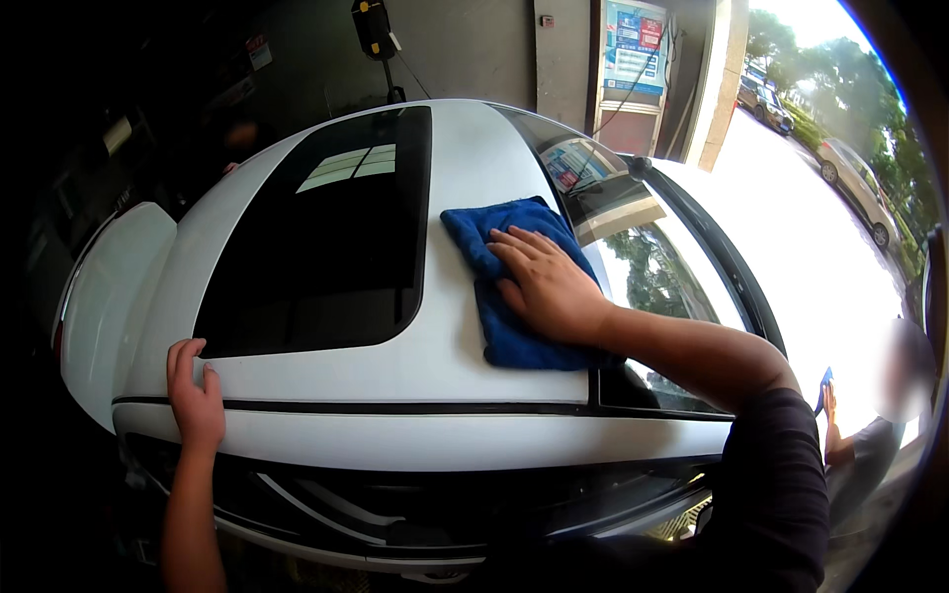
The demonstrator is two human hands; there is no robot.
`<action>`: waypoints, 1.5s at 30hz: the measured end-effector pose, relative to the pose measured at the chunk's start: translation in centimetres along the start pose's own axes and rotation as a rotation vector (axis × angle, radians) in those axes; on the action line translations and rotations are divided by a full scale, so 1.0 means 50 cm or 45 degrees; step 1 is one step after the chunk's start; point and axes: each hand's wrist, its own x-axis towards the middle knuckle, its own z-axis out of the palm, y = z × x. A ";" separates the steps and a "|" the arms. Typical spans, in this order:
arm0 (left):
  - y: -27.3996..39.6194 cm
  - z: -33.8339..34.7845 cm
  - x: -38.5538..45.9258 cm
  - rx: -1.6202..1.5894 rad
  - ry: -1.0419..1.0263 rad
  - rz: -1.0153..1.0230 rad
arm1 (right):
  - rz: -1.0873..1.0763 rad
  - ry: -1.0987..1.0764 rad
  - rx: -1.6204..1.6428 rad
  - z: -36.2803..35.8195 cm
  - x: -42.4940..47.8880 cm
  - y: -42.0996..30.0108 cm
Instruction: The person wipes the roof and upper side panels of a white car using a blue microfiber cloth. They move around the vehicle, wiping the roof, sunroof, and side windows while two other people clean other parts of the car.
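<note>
A white car roof (477,170) spans the view before me, with a dark glass sunroof (326,274) set in it. My right hand (549,285) holds a blue microfibre cloth (493,222) pressed against the front of the roof, palm down and fingers stretched out. The cloth is folded, its right side lapping over the top of the windshield (637,244). Near the rear corner of the sunroof, my left hand (194,393) rests on the roof across the black trim strip (371,407), holding nothing, fingers bent and thumb apart.
At right, another person's hand (830,400) holds a blue cloth (824,389) by the brightly lit hood. Along the near side run the dark side windows (445,504). Beyond the car stand a wall (474,52) and a door with posters (634,48). Parked cars (852,178) are outside.
</note>
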 end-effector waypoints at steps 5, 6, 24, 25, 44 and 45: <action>-0.016 0.000 -0.009 0.003 0.004 0.033 | -0.102 -0.115 -0.001 -0.045 -0.088 -0.126; -0.019 0.001 -0.017 0.015 0.004 0.023 | -0.124 -0.133 -0.008 -0.042 -0.072 -0.118; 0.023 -0.009 0.002 0.006 0.018 -0.023 | 0.235 -0.200 -0.243 0.134 0.460 0.231; 0.027 -0.004 0.007 0.016 0.025 -0.012 | 0.152 -0.211 -0.205 0.103 0.388 0.171; -0.017 -0.021 -0.018 -0.214 0.619 0.048 | -1.271 -0.508 0.399 0.103 0.280 -0.457; -0.027 -0.016 -0.016 -0.271 0.684 -0.016 | -1.335 -0.444 0.404 0.149 0.326 -0.501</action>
